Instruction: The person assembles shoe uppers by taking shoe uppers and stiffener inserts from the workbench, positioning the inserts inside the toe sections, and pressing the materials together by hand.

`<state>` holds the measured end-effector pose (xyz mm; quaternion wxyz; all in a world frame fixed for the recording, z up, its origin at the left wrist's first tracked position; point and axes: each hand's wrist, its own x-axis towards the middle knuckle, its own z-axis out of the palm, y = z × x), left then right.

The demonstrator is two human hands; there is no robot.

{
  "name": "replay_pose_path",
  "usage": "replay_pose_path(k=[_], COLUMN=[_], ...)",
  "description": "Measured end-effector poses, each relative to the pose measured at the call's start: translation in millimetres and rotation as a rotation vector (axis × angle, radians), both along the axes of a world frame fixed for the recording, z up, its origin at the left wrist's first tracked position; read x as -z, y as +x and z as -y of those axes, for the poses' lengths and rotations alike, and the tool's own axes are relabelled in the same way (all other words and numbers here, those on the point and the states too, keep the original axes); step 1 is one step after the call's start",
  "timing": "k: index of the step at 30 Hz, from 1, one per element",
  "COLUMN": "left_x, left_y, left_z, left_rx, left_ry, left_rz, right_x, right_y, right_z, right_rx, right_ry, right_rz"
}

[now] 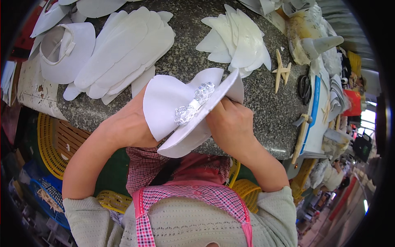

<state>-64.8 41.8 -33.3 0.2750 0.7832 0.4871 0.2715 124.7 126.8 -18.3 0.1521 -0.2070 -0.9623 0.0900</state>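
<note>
Both hands hold a white shoe piece (173, 107) just above the near edge of the speckled stone tabletop (263, 107), in the middle of the view. It is a thin sole with a broad white strap curving over it, and a clear crystal bow (193, 103) sits on the strap. The left hand (127, 125) closes around the left side, fingers hidden behind the strap, so its grip is shut on the piece. The right hand (230, 121) pinches the right edge of the sole, thumb on top, also closed on it. The piece looks light and flexible; the strap bends easily, so it likely folds if squeezed hard. The faceted bow seems the delicate part, probably glued on, and best left untouched; the sole edges and the strap's sides appear the safer places to hold. Farther left on the tabletop lies a stack of white insoles (123, 53), and far right of centre a fan of smaller white cut pieces (236, 39).
</note>
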Motion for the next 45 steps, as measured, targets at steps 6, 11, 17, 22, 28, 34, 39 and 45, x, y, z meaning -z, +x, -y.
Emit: replay_pose_path(k=[6, 11, 17, 22, 28, 34, 39, 45], left_x=[-4.2, 0.8, -5.2, -8.6, -7.3, -0.3, -6.9, -13.7], left_y=[0.0, 8.6, 12.9, 17.9, 18.5, 22.9, 21.8, 14.6], left_z=[-2.3, -2.9, -7.7, -15.6, -22.7, -23.9, -27.8, -31.4], left_rx=[0.027, -0.004, -0.068, -0.145, -0.142, -0.16, -0.16, -0.078], left_ry=[-0.035, 0.115, -0.147, -0.214, -0.25, -0.168, -0.28, -0.399], left_rz=[0.047, 0.025, 0.089, 0.284, 0.26, 0.254, 0.287, 0.232], right_x=[-0.7, 10.8, 16.2, 19.9, 17.5, 20.0, 37.6, 32.3], right_y=[-6.0, 4.5, 18.4, 22.3, 16.6, 13.1, 18.9, 30.0], right_z=[0.2, -5.6, -22.3, -25.2, -25.5, -31.8, -41.4, -43.5], right_rx=[0.045, 0.0, -0.227, -0.114, 0.131, 0.145, -0.038, -0.1], right_ry=[0.005, -0.044, 0.024, 0.1, -0.08, -0.088, 0.004, -0.07], right_rz=[0.092, 0.045, -0.325, -0.37, -0.272, -0.229, -0.337, -0.297])
